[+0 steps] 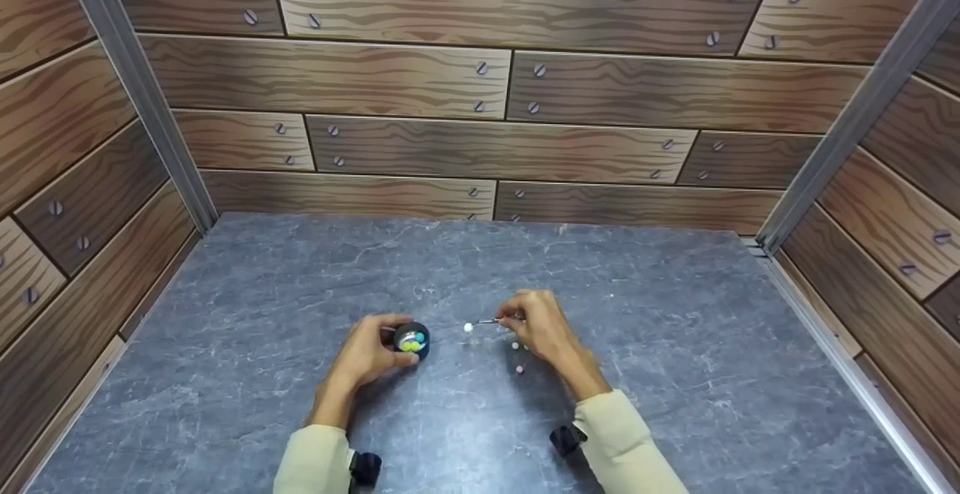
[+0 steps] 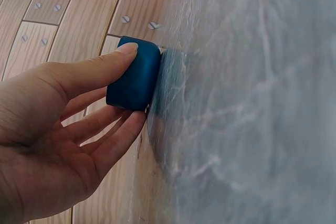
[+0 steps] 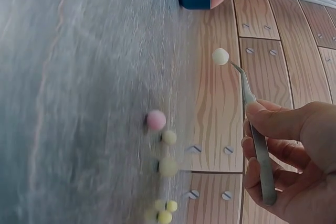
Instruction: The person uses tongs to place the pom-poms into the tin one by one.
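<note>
My left hand (image 1: 364, 353) holds a small dark blue cup (image 2: 137, 77) on the tabletop, thumb on one side and fingers on the other. Inside the cup lie several yellow and blue balls, seen from above in the head view. To the right, my right hand (image 1: 546, 330) pinches bent-tip metal tweezers (image 3: 261, 156) between thumb and fingers. At the tweezers' tip a white ball (image 3: 220, 56) is held above the table, a short way right of the cup. Below the right hand a pink ball (image 3: 156, 120) and several pale and yellow balls (image 3: 168, 167) rest on the table.
The grey marbled tabletop (image 1: 480, 269) runs back to a wood-patterned wall (image 1: 420, 81). Similar side walls with metal corner posts (image 1: 142, 88) stand left and right. Each sleeve has a black device (image 1: 568, 439) at the wrist.
</note>
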